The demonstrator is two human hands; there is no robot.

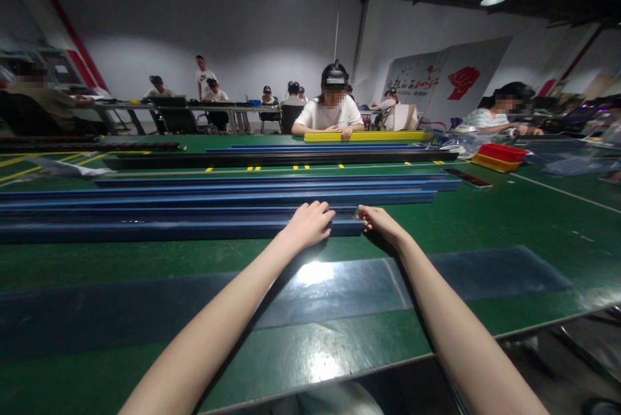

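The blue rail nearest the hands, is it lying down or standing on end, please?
Lying down: the blue rail stretches along the green table, the left hand and right hand near one end.

A phone [467,178] lies near a red bin [502,154] and papers [72,168].

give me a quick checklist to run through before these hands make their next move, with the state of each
1. Left hand on the nearest long dark blue channel-shaped strip: ok, near its right end.
2. Right hand at that strip's right end: ok.
3. Firm grip by the right fingers: cannot tell, too small to make out.
4. Whole strip in view: not ok, its left side runs out of the picture.
5. Flat dark rectangular phone away from both hands: ok, farther back to the right.
6. Co-worker's hands off this strip: ok, they are at a long yellow strip across the table.
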